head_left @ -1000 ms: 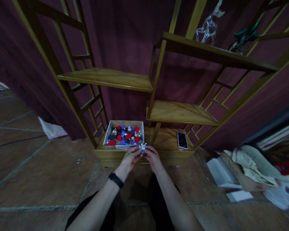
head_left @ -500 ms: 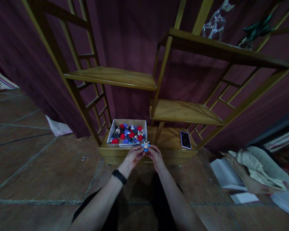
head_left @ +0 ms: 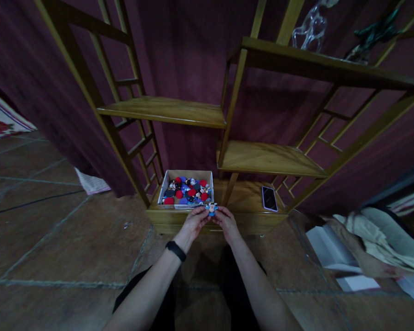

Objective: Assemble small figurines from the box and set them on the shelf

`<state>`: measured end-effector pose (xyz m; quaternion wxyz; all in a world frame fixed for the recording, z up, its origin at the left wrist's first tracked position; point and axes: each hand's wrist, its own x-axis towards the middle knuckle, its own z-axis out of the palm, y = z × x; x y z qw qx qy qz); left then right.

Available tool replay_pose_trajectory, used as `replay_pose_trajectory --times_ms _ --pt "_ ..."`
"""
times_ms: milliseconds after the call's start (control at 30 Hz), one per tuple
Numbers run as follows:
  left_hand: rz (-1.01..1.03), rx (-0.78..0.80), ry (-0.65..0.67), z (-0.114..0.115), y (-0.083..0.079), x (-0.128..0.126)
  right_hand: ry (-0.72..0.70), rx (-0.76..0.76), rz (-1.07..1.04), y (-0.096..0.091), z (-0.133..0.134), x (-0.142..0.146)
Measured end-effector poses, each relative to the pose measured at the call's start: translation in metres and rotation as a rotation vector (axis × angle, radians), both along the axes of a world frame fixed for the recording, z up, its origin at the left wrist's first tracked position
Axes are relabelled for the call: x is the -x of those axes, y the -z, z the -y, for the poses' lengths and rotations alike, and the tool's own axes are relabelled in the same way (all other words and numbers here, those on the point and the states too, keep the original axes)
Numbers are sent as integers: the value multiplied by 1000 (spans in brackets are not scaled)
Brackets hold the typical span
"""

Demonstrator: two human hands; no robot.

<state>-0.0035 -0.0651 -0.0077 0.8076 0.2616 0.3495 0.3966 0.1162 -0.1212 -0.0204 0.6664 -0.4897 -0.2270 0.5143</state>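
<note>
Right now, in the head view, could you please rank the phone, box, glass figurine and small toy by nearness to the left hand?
1. small toy, held in the left hand
2. box, just beyond it, bottom shelf
3. phone, off right, same shelf
4. glass figurine, top shelf, upper right

View pans left, so everything slides right in frame. Patterned rug (head_left: 0,120) at the far left shows more, red flower now visible. Glass figurine (head_left: 310,28) on the top shelf rides higher, its top cut by the frame edge. Left hand (head_left: 195,221) and right hand (head_left: 227,221), pinching the small blue toy (head_left: 212,208), lift slightly toward the box (head_left: 184,207).
</note>
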Motion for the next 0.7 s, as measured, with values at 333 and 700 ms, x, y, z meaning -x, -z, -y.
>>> replay_pose_trajectory --times_ms 333,700 --pt "-37 -20 -20 5 -2 -2 76 -5 25 -1 -2 2" --pt "-153 -67 31 7 -6 -1 37 -11 5 -8 1 4"
